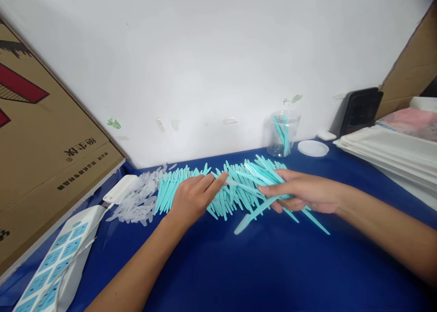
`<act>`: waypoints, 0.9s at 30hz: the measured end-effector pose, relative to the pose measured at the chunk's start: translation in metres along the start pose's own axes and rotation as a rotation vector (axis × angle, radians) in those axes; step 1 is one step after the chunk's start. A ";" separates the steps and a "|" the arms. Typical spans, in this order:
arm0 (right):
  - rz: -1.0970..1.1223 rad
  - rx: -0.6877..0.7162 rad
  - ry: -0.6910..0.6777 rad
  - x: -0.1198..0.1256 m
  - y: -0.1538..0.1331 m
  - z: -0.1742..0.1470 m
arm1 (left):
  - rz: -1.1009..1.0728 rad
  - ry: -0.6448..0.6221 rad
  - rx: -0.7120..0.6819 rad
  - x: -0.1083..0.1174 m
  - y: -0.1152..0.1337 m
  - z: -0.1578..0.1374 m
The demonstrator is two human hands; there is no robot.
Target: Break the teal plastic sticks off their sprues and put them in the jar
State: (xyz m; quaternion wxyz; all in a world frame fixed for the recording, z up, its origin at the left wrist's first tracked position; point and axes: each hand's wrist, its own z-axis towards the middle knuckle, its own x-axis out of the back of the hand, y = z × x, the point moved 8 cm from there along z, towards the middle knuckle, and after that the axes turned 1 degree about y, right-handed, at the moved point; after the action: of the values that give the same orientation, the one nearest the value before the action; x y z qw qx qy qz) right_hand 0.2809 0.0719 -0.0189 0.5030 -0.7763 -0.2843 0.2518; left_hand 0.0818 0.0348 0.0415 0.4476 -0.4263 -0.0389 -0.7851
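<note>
Slim turquoise sticks that look like eyebrow razors lie in a long row (167,191) across the table. My right hand (300,191) is closed around several turquoise razors (261,208), which fan out on both sides of it. One razor points left from my right thumb, with a translucent cap (232,181) on its end. My left hand (195,191) is above the row, fingers bent together at that cap; its thumb is hidden. Left of the row is a pile of loose clear caps (141,198).
A clear jar (276,143) with a few turquoise razors stands by the wall, beside a white lid (313,148). A power strip (66,253) with cables and a cardboard box (68,134) are on the left. Stacked white trays (385,152) and a black object (360,111) stand right.
</note>
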 end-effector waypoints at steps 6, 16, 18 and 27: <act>0.018 -0.026 0.009 0.000 0.003 0.000 | 0.063 0.023 -0.057 0.002 0.008 0.002; 0.004 -0.037 0.010 0.000 0.001 -0.002 | 0.110 0.049 -0.075 0.003 0.012 0.003; 0.003 -0.043 -0.001 -0.002 0.003 -0.002 | 0.069 0.044 -0.075 0.003 0.015 0.005; 0.010 -0.056 0.002 0.002 0.005 -0.001 | -0.055 0.012 0.011 0.004 0.005 0.006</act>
State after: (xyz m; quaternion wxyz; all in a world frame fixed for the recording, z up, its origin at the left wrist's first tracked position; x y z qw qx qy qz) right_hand 0.2839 0.0708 -0.0235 0.4800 -0.7919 -0.2867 0.2454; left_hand 0.0879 0.0322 0.0460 0.4286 -0.4180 -0.0523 -0.7993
